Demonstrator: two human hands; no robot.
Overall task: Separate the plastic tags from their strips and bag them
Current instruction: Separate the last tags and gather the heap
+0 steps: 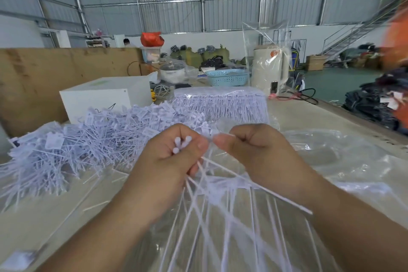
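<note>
white plastic tags (183, 142), thin and very light, are bunched in the left hand (167, 161), whose fingers are curled tight around them. their rounded heads poke up above the fist and their long tails (212, 216) fan down and toward the camera. the tails look springy rather than stiff, so they splay and cross each other. a bundle like this is best held near the heads, as it is here; gripped further down, i'd expect the smooth stems to slide apart.

the right hand (249, 148) sits just beside the left, knuckles up, its thumb and forefinger pinched on one thin white strand (260, 187) that runs down and to the right. whether that is a bare strip or a tag being pulled free is hard to tell through the blur. both forearms come in from the bottom edge and converge in the middle, wrists held above the table (309, 112).

a clear plastic bag (344, 157) lies flat on the table under and to the right of the hands, slippery and limp by the look of it. it would likely need one hand to hold its mouth apart for filling. a big loose heap of tags (72, 146) lies to the left. behind it a wrapped pack of unseparated strips (223, 101) stands near a white box (103, 99).
</note>
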